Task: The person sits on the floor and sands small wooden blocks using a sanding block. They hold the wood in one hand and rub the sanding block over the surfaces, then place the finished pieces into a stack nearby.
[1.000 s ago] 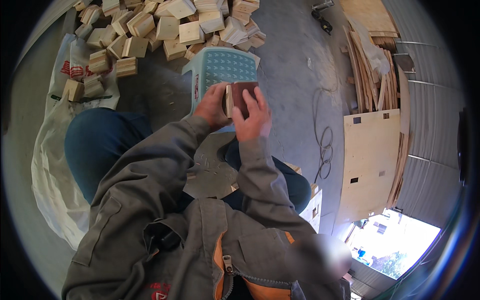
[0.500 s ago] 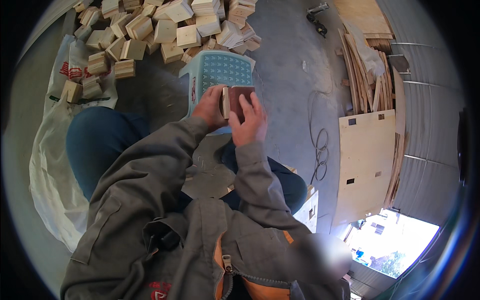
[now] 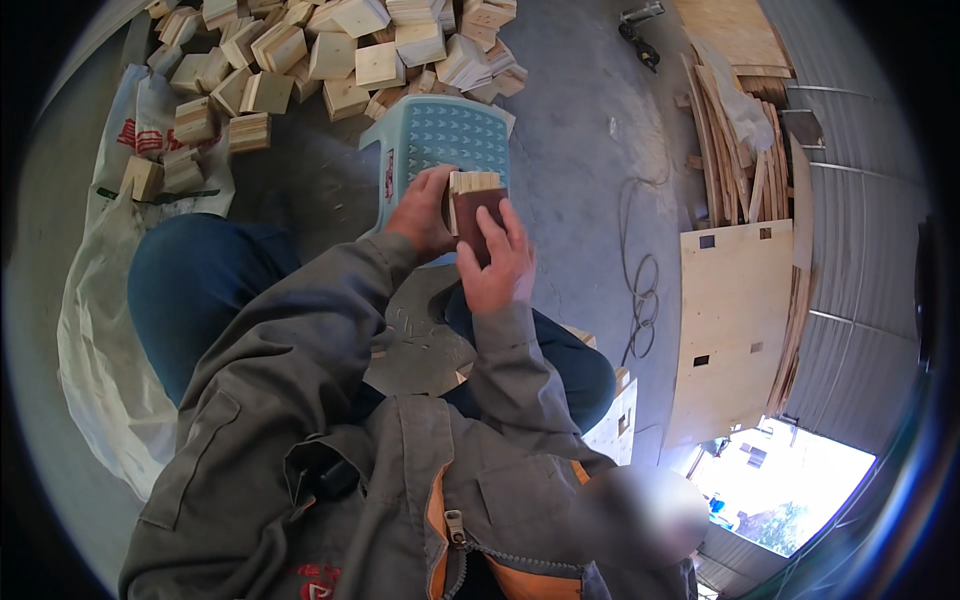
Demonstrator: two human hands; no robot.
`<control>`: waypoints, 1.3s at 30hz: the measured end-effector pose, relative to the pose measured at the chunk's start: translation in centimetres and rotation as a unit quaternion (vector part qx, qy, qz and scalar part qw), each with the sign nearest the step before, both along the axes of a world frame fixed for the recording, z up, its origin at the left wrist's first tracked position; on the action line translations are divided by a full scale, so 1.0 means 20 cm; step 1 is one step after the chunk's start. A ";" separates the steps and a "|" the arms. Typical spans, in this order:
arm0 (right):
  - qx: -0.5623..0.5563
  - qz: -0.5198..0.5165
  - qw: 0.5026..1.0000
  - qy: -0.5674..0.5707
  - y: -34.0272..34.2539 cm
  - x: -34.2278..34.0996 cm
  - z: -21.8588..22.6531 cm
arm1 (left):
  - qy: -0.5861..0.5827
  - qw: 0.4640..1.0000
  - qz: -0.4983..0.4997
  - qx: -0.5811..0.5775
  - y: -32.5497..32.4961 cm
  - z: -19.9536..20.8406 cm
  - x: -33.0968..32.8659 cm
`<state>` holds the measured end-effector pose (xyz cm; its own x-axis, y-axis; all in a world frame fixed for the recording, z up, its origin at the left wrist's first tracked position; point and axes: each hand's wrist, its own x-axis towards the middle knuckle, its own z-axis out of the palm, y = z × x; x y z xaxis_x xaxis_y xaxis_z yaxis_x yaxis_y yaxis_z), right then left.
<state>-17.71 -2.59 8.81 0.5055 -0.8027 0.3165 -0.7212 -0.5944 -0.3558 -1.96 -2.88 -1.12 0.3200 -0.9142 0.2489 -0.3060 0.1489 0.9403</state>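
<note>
Over the light blue plastic stool [image 3: 388, 212], my two hands hold up a plywood block [image 3: 476, 184] with a dark brown face and pale layered edges. My left hand [image 3: 422, 215] grips it from the left side, its fingertips partly hidden behind the block. My right hand [image 3: 500, 265] clasps the right side and lower part, fingers against the brown face and thumb near the left edge. A thin pale strip shows along the block's left edge; whether it is a separate piece I cannot tell.
A large heap of pale wooden blocks [image 3: 355, 62] lies beyond the stool, spilling left toward a white woven sack [image 3: 105, 340]. On the right are a looped cable [image 3: 643, 300], a leaning plywood sheet [image 3: 735, 330] and upright boards [image 3: 705, 150]. A dark tool [image 3: 640, 35] lies at the far right.
The block has tilted between my hands, so its pale layered upper edge now shows above the brown face. My right-hand fingers have shifted slightly on it.
</note>
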 end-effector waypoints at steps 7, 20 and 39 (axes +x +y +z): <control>0.073 -0.081 0.994 0.028 -0.48 0.30 0.02 | 0.016 0.999 -0.018 0.048 0.01 0.02 0.00; -0.006 -0.009 1.000 0.008 0.04 -0.08 -0.01 | 0.001 1.000 -0.008 0.026 0.01 0.02 0.00; 0.045 -0.081 0.996 -0.010 -0.55 0.14 -0.04 | 0.028 0.997 -0.020 0.070 0.03 0.05 0.00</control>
<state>-14.94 -13.58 7.91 0.3617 -0.8984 0.2492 -0.7967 -0.4366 -0.4179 -1.93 -2.37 -0.16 0.2926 -0.9509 0.1009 -0.2482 0.0264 0.9684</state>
